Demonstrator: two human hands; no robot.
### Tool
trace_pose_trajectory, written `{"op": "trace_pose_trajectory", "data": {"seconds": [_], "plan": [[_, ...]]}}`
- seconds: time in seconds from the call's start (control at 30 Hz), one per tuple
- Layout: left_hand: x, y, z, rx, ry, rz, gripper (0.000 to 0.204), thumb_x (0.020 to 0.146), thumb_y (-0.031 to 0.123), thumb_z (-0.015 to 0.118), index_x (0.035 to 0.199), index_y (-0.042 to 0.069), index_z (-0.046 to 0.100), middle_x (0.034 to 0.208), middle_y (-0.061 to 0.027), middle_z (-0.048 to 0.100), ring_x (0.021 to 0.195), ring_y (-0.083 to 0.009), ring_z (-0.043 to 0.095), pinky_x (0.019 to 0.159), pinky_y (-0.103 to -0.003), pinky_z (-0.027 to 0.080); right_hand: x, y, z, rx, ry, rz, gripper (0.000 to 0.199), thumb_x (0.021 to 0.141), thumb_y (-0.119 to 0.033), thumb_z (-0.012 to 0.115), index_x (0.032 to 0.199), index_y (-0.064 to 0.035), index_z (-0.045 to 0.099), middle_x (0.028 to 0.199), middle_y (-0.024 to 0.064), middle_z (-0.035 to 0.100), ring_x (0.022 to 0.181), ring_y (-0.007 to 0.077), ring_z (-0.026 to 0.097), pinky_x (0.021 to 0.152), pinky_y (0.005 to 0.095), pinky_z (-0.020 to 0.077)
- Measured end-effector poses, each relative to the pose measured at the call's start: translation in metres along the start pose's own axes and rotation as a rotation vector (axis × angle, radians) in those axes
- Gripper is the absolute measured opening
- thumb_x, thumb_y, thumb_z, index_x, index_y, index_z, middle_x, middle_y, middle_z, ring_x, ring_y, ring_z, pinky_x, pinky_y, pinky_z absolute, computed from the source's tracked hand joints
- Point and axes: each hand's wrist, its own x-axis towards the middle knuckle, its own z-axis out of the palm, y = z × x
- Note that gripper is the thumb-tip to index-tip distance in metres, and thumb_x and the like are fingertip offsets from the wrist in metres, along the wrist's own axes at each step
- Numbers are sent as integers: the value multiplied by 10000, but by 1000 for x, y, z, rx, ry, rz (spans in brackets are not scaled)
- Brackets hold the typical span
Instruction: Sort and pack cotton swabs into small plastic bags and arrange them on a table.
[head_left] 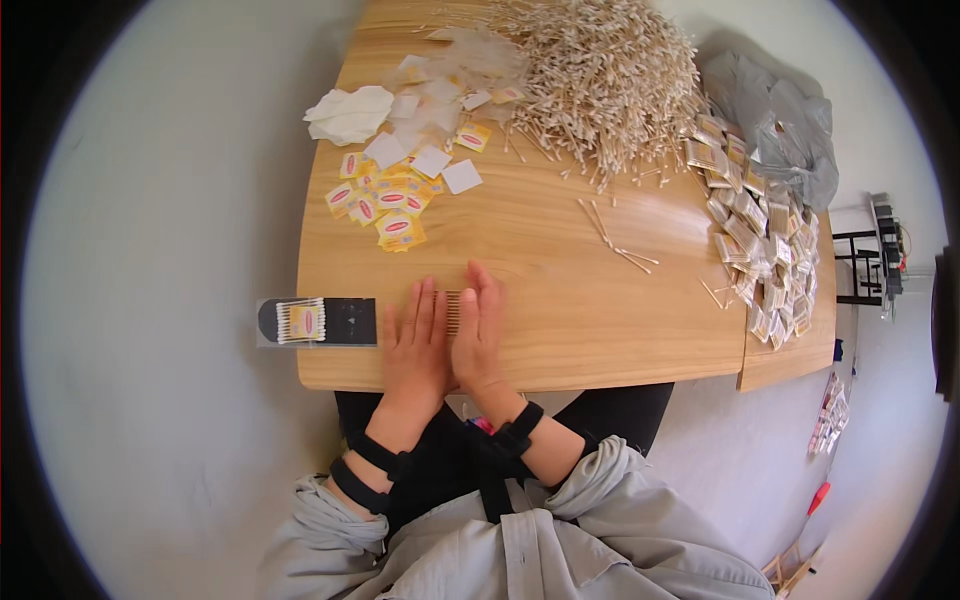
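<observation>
My left hand lies palm down near the table's front edge, with its fingers stretched forward. Beside it my right hand is tilted onto its edge, fingers extended. A small row of cotton swabs shows in the narrow gap between the two hands; part of it is hidden by them. Left of my left hand sits a clear plastic case with a dark base, sticking out past the table's left edge. In it lies a bundle of white-tipped cotton swabs with a yellow printed card on top.
A large heap of loose swabs covers the far table. Yellow cards, white cards and clear bags lie far left. Packed swab bundles and a grey plastic bag line the right side. Several stray swabs lie mid-table.
</observation>
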Motion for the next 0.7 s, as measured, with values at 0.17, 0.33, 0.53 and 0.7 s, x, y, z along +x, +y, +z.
{"op": "trace_pose_trajectory", "data": {"seconds": [0.17, 0.33, 0.53, 0.7], "plan": [[-23, -42, -9, 178, 49, -68, 824, 816, 346, 614, 1490, 39, 252, 1575, -142, 211, 1479, -277, 150, 1159, -550, 47, -13, -11, 51, 57, -91, -10, 377, 997, -172, 398, 1316, 27, 426, 1228, 197, 460, 1142, 323, 466, 1020, 392, 356], [-32, -64, -34, -41, 28, -98, 920, 757, 379, 704, 1479, 12, 266, 1571, -148, 213, 1473, -263, 168, 1165, -551, 55, -7, -11, 65, -122, -132, -133, 366, 948, -49, 436, 1309, 7, 454, 1225, 185, 458, 1126, 317, 473, 982, 376, 388], [-36, -70, -30, -78, 90, -117, 1056, 630, 486, 768, 1465, 19, 321, 1565, -132, 247, 1466, -231, 195, 1173, -529, 72, 1, -7, 71, -631, -32, -315, 458, 855, 20, 475, 1310, -27, 490, 1219, 158, 477, 1140, 334, 449, 1008, 438, 331], [-36, -73, -29, -32, 53, -118, 1069, 628, 534, 742, 1471, 30, 322, 1571, -116, 243, 1468, -219, 189, 1177, -534, 53, 4, -4, 77, -794, -113, -434, 459, 833, -32, 522, 1291, -55, 528, 1220, 134, 488, 1181, 308, 437, 1032, 446, 290]]}}
